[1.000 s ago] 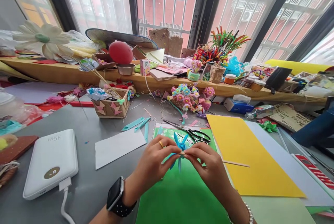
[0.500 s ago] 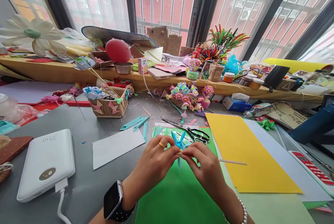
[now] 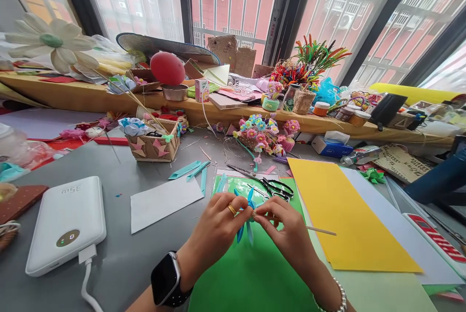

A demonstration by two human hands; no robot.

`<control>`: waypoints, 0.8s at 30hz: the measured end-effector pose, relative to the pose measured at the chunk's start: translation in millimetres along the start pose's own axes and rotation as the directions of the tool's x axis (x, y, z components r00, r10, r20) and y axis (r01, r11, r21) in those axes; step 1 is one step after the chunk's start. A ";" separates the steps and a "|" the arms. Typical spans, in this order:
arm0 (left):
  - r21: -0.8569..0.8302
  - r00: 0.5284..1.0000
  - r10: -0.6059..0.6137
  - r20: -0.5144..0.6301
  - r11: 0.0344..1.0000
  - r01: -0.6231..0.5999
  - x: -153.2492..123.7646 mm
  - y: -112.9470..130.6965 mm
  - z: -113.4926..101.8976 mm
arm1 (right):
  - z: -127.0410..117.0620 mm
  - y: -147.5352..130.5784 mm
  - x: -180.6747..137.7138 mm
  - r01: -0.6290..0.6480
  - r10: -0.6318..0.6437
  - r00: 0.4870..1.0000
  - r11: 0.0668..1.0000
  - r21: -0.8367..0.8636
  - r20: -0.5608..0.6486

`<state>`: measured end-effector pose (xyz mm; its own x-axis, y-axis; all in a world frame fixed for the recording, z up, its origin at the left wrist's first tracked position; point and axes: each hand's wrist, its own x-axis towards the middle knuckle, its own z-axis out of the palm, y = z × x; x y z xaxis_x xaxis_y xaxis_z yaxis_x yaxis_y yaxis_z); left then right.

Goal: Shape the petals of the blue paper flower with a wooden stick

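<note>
A blue folded-paper flower [image 3: 250, 233] with pointed petals is between my hands, its centre partly hidden by my fingers. My left hand [image 3: 222, 222] is closed, pinching the flower from the left. A thin pale stick [image 3: 321, 231] comes out to the right from under my right hand [image 3: 286, 224], whose fingertips are pinched around its other end near the flower's middle. Where stick and flower meet is covered by fingertips. Below both hands lies a green sheet [image 3: 251, 278]. Black-handled scissors [image 3: 278, 188] rest just beyond my right hand.
To the right lie yellow paper [image 3: 349, 220] and white sheets. On the left are a white power bank [image 3: 67, 224] with a cable, a white paper piece [image 3: 165, 205] and folded turquoise strips [image 3: 185, 170]. Behind stand a cardboard basket [image 3: 155, 149] and a bunch of small flowers [image 3: 260, 132].
The flower has turned between my fingers, so more petals show below my hands. The stick's free end has shifted slightly left and down. The whole view has moved a little.
</note>
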<state>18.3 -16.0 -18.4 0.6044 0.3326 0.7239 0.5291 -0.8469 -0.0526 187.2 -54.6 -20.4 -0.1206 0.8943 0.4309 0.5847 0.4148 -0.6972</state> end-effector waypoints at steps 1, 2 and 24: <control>0.005 1.000 0.001 -0.001 1.000 -0.001 -0.3 0.3 0.6 | -0.4 -0.1 0.6 -0.032 0.032 0.999 0.999 0.020 0.014; 0.012 1.000 -0.001 0.000 1.000 0.001 -0.6 0.5 1.0 | -0.6 0.0 1.4 -0.061 0.060 0.998 0.997 0.037 0.030; 0.068 0.988 0.150 -0.045 0.987 -0.147 -4.7 6.3 3.6 | -8.0 9.0 8.0 -0.399 0.337 0.913 0.856 0.328 0.230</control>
<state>20.9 -21.3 -24.6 0.6492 0.1825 0.7384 0.4737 -0.8565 -0.2048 198.0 -45.0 -18.6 -0.0977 0.9949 0.0269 0.2856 0.0539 -0.9568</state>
